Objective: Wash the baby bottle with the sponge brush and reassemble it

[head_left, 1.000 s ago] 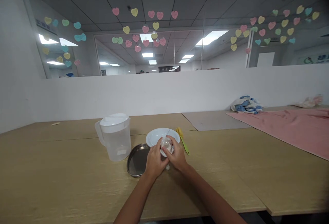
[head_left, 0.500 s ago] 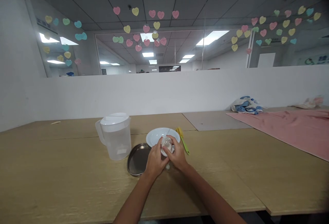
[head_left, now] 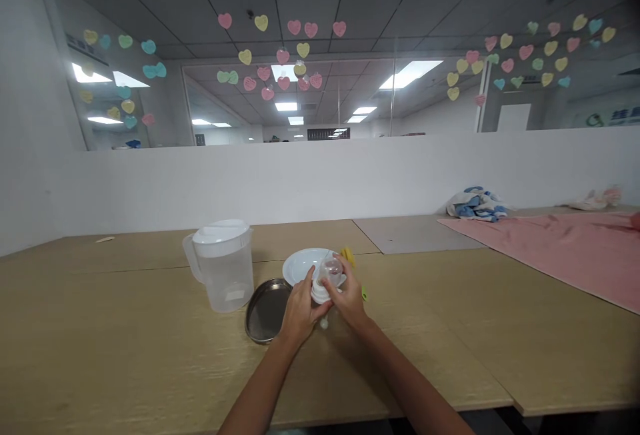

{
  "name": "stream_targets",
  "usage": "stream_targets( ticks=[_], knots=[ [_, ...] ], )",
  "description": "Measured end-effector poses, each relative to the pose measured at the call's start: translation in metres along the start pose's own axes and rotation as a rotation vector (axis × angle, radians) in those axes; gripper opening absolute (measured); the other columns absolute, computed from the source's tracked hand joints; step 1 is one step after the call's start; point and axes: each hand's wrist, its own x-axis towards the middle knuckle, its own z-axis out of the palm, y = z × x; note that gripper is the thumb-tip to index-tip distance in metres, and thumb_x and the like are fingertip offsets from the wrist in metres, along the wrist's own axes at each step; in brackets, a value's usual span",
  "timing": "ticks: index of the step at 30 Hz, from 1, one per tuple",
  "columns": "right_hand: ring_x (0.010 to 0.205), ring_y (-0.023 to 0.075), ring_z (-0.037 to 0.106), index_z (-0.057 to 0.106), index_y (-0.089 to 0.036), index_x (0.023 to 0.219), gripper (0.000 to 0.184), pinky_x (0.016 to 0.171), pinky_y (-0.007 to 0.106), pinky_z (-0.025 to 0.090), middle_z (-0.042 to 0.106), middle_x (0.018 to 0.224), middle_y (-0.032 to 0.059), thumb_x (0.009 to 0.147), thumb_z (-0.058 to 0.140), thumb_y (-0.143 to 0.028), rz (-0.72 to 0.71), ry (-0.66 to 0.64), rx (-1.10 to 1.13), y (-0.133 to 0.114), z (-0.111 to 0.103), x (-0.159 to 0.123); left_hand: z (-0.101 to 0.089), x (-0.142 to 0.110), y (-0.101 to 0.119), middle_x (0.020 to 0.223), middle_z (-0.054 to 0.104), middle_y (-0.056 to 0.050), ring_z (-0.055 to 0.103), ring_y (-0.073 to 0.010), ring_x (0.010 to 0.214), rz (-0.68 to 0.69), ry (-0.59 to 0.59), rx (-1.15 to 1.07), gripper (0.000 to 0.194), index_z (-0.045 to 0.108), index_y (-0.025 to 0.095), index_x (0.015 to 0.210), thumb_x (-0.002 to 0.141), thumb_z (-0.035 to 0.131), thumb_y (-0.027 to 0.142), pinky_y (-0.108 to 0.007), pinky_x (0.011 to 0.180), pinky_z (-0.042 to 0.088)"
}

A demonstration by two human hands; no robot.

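In front of the bowl, my left hand [head_left: 299, 312] is closed around a white screw ring [head_left: 320, 293], its thumb and fingers at the ring's left side. My right hand [head_left: 351, 300] grips a clear dome-shaped cap [head_left: 331, 270] between thumb and fingers. The cap sits tilted right above the ring; whether they still touch I cannot tell. A small whitish piece [head_left: 325, 322] shows just below my hands. Behind them lies a white bowl [head_left: 299, 263], partly covered by my fingers. A brush with a yellow sponge head [head_left: 349, 256] and green handle is partly hidden by my right hand.
A translucent lidded pitcher [head_left: 226, 268] stands to the left. Beside it is a dark metal tray [head_left: 267, 312]. Farther right lie a pink cloth [head_left: 555, 245], a grey mat [head_left: 415, 234] and a crumpled blue-and-white cloth [head_left: 477, 204] near the wall.
The clear cap has shifted up and right and tilted, showing more of the white ring below. My right hand has risen with it and now covers more of the brush.
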Motion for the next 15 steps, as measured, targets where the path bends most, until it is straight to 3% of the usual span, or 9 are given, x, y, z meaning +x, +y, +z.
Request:
stream_targets(
  ticks=[3, 15],
  knots=[
    [0.094, 0.0197, 0.056, 0.048, -0.019, 0.120, 0.044, 0.085, 0.037, 0.045, 0.056, 0.114, 0.0097, 0.080, 0.054, -0.035, -0.026, 0.120, 0.018, 0.004, -0.001, 0.000, 0.000, 0.000, 0.001, 0.118, 0.056, -0.013, 0.053, -0.0242, 0.105, 0.045, 0.007, 0.053, 0.065, 0.034, 0.014, 0.132, 0.078, 0.054, 0.045, -0.039, 0.091, 0.041],
    [0.103, 0.0206, 0.056, 0.042, -0.018, 0.118, 0.040, 0.089, 0.037, 0.046, 0.053, 0.119, 0.0146, 0.082, 0.054, -0.033, 0.086, 0.223, 0.429, 0.010, 0.015, -0.003, -0.003, 0.001, 0.007, 0.108, 0.061, -0.010, 0.056, -0.0230, 0.097, 0.086, 0.023, 0.091, 0.056, 0.046, 0.016, 0.121, 0.077, 0.053, 0.050, -0.036, 0.086, 0.043]
  ],
)
